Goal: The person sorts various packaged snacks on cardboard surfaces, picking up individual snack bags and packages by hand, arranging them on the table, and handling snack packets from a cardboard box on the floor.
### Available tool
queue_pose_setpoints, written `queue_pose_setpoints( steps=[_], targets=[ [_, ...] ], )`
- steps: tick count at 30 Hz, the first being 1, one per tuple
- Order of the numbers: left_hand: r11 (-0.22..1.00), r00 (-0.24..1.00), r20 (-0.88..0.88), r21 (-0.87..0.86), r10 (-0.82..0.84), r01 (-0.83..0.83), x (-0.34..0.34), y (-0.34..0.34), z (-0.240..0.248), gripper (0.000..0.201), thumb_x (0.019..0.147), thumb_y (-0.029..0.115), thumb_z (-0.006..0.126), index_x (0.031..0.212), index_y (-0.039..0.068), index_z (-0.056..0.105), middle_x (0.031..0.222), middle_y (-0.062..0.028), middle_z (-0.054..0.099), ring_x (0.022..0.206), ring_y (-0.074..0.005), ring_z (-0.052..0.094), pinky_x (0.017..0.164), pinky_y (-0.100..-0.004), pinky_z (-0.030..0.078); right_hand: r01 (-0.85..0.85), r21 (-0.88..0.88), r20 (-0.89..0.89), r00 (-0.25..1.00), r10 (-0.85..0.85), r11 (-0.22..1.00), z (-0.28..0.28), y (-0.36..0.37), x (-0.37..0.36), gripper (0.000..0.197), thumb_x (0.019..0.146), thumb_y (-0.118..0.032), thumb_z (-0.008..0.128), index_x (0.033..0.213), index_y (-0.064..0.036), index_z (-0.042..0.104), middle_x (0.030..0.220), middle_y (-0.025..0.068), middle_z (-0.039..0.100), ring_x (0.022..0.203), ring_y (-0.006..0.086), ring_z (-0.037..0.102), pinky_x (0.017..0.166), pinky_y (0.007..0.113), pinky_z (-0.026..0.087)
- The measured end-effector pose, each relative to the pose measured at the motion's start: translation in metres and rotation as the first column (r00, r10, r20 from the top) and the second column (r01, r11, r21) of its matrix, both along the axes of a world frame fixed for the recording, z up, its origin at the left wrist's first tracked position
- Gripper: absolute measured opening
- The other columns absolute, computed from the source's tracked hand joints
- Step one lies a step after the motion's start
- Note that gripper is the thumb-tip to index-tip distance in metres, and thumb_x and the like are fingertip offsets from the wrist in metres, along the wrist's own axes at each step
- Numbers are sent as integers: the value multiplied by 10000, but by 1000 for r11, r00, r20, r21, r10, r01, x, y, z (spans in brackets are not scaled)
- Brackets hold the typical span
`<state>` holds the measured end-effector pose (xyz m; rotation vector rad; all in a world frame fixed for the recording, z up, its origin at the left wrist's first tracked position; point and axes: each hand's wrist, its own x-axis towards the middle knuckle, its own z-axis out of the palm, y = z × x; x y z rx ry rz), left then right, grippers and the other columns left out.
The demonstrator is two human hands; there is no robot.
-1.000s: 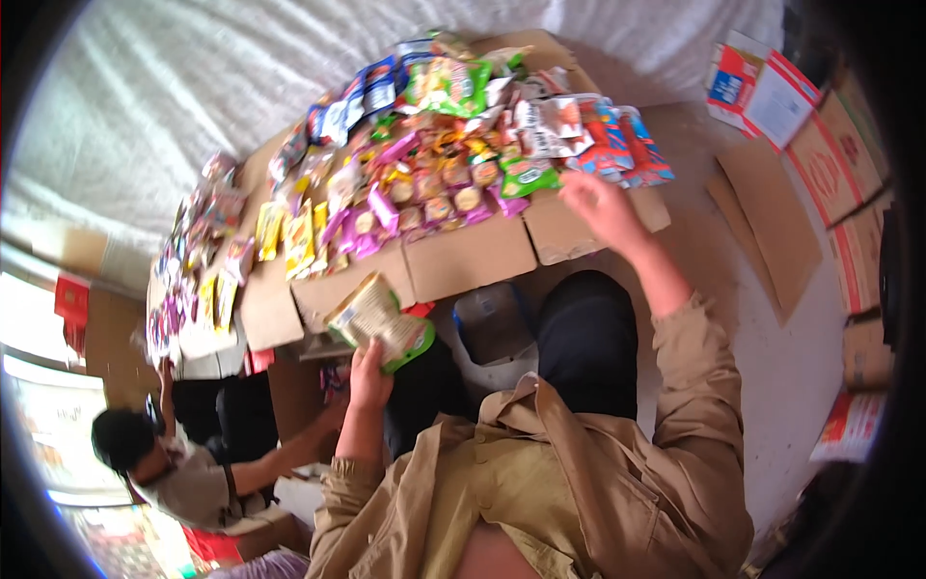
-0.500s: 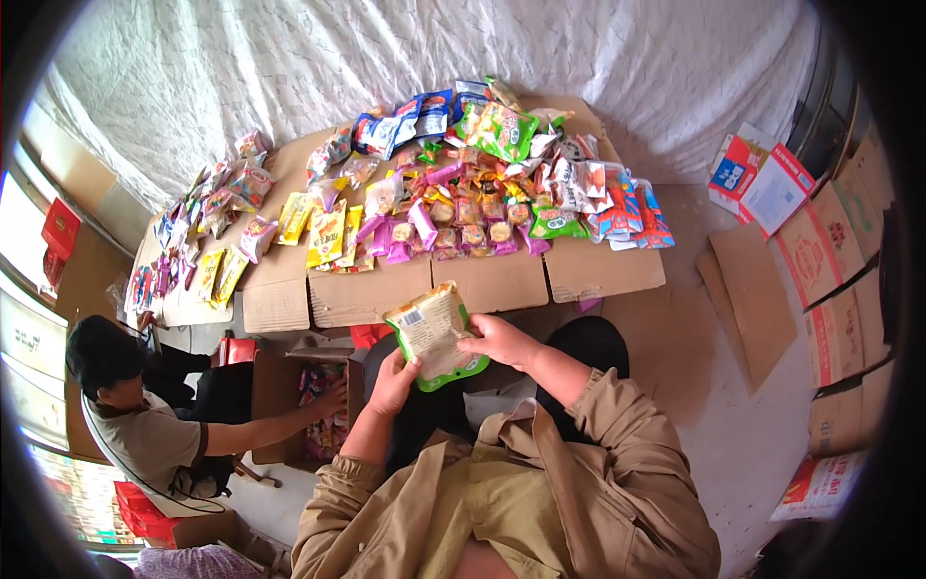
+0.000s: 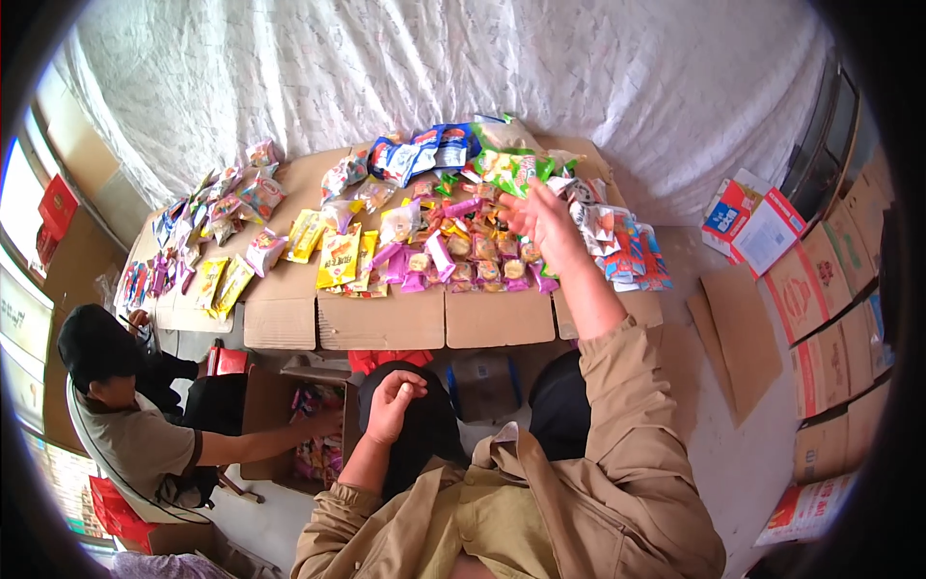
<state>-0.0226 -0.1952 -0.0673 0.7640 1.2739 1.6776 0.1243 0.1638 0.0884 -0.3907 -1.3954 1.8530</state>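
My right hand (image 3: 542, 224) reaches out over the snack pile, fingers apart, with nothing visible in it. Just beyond its fingertips lies a green snack bag (image 3: 509, 170). Behind that, at the back of the pile, rests a pale-backed snack bag (image 3: 511, 138) with a green edge. Near my lap, my left hand (image 3: 390, 405) is held up with curled fingers and nothing visible between them. Small wrapped cakes (image 3: 488, 271) spread to the left of my right forearm. My right hand and forearm hide part of the pile.
Flattened cardboard (image 3: 381, 323) covers the table. Yellow packets (image 3: 340, 259) and blue bags (image 3: 449, 147) lie on it; red-blue bags (image 3: 637, 256) sit at right. At left, a co-worker (image 3: 145, 425) reaches into a carton (image 3: 267, 415) of snacks. Cartons (image 3: 805, 280) line the right side.
The green-edged bag has left both my hands; a similar pale-backed one now lies at the pile's back. My right hand has moved forward over the table. My left stays near my lap.
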Motion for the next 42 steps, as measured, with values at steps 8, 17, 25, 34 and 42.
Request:
queue_pose_setpoints(
  steps=[8,17,25,34,42],
  targets=[
    [1000,999,40,-6,3,-3,-14,-9,1,270,1029,276,542,1095,22,609,1053,-74,654,933,-156,635,892,-315,515,-394,137,469,834,291,909,-98,-88,51,392,1037,-163,555,1362,50,501,1175,129,673,1020,164,664,924,321,534],
    [999,998,65,45,25,-28,-25,-13,-1,244,1028,249,553,1094,20,605,1061,-77,645,951,-156,633,894,-323,517,58,227,531,829,-174,972,-169,-104,193,265,986,-125,625,1199,33,628,986,86,699,917,132,648,832,286,534],
    [991,984,151,78,93,-106,-22,-22,-1,248,1041,295,541,1065,53,590,1037,-44,632,927,-125,620,873,-289,515,47,676,505,697,-509,735,-184,-121,209,211,893,-108,679,1061,16,657,876,85,653,770,165,608,732,304,509],
    [973,968,134,64,212,-222,-22,-40,6,243,1043,291,544,1042,53,593,983,-37,640,881,-115,621,832,-277,521,111,739,438,669,-600,664,-179,-127,218,156,909,-102,650,1016,12,663,925,106,670,791,205,617,746,333,514],
    [941,940,81,48,331,-335,-24,-58,9,242,1051,269,521,1047,46,615,986,-62,658,864,-121,635,830,-290,541,150,696,453,667,-592,702,-172,-133,226,169,934,-136,640,1017,9,668,943,106,686,837,211,628,776,335,513]
  ],
)
